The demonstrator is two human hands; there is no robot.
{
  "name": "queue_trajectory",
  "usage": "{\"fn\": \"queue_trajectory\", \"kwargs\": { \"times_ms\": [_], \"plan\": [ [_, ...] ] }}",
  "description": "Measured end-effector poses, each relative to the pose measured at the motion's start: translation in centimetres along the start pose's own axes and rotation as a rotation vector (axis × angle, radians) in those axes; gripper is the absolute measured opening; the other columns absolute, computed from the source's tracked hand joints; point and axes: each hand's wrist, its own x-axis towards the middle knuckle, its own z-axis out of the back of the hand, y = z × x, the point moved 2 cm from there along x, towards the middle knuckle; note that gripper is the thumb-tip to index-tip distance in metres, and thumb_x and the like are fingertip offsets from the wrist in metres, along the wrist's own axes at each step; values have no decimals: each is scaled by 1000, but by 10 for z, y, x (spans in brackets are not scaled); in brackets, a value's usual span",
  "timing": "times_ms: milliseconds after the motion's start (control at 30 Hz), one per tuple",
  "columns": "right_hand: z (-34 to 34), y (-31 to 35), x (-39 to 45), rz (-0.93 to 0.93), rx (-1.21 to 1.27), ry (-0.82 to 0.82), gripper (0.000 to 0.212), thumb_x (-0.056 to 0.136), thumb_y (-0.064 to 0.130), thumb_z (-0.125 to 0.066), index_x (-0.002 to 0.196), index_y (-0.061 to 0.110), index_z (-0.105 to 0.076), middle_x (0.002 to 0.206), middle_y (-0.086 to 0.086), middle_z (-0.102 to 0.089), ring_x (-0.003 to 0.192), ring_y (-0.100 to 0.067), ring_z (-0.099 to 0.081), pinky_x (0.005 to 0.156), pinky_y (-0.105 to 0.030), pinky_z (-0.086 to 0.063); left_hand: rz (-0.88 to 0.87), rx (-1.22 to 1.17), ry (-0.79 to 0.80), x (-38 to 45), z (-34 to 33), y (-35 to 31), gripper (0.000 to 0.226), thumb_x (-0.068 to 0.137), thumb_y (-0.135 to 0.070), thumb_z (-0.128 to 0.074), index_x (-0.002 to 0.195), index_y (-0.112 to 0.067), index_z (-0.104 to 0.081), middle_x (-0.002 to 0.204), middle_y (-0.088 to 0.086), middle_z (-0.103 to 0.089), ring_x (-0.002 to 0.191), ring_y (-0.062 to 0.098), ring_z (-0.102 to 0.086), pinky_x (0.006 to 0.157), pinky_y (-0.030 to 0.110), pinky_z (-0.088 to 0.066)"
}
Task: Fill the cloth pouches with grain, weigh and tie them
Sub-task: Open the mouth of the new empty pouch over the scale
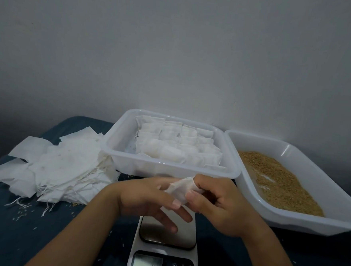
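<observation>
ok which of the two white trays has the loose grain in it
The right-hand tray, beside the right hand; the middle tray holds filled white pouches instead.

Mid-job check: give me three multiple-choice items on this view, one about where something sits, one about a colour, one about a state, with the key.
1. Where is the white plastic tray of brown grain?
A. Left of the scale
B. Right of the tray of filled pouches
C. On the scale

2. What colour is the cloth covering the table?
A. Dark blue
B. Red
C. Yellow

3. What is the state of the small white cloth pouch?
A. Lying on the scale platform
B. Held between both hands
C. Packed in the tray

Key: 1 B, the grain tray stands right of the white plastic tray of filled pouches. 2 A, the bare cloth shows dark blue. 3 B, the left hand and right hand pinch it above the white digital kitchen scale, whose display shows zero.
</observation>
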Motion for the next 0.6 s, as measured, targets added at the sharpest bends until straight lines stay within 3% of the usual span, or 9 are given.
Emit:
{"fn": "queue_trajectory", "kwargs": {
  "times_ms": [67,200,267,400,467,533,600],
  "plan": [
    [5,3,0,15,-11,30,33,102,34,-61,72,36,-49,64,12,-53,55,-10,-45,55,-24,-38,16,-30,57,5,1,-1,48,92,-20,-73,138,-20,-62,126,6,-66,120,26,-63,92,42,-60],
    [13,9,1,-18,-87,174,23,101,41,-63,82,52,-60,71,25,-62,59,-11,-55,58,-22,-41,37,62,78,20,0,-2,36,89,-12,-72,123,-24,-69,111,0,-68,106,19,-67,86,35,-61],
    [18,10,2,-62,-112,182,18,100,47,-61,84,43,-63,71,19,-63,62,-13,-57,59,-22,-42,28,115,37,29,-2,1,27,87,-11,-75,109,-27,-72,101,-3,-67,95,14,-68,84,33,-59],
    [36,18,-1,-105,-77,112,16,100,46,-58,101,38,-72,83,30,-70,66,4,-66,60,-7,-45,-86,106,-139,37,-3,11,18,84,-16,-77,96,-28,-70,87,-6,-60,81,9,-57,75,27,-51],
    [49,14,-3,-173,-115,17,21,98,54,-56,106,43,-72,96,25,-75,57,-3,-66,56,-13,-49,-142,152,-270,37,0,17,19,83,-20,-80,97,-30,-72,88,-5,-63,81,10,-59,76,30,-53],
    [65,-4,-4,-291,-137,-202,16,97,56,-59,104,46,-70,101,21,-76,50,-5,-63,52,-16,-50,-174,232,-420,35,4,22,22,82,-24,-83,100,-30,-72,89,-3,-69,83,12,-64,80,35,-57],
    [87,-32,-8,-458,-248,-441,7,98,47,-65,100,42,-68,95,17,-75,59,-5,-68,62,-23,-56,-178,316,-550,33,7,26,26,82,-30,-83,104,-34,-70,90,-5,-72,82,13,-67,78,34,-59]
  ]
}}
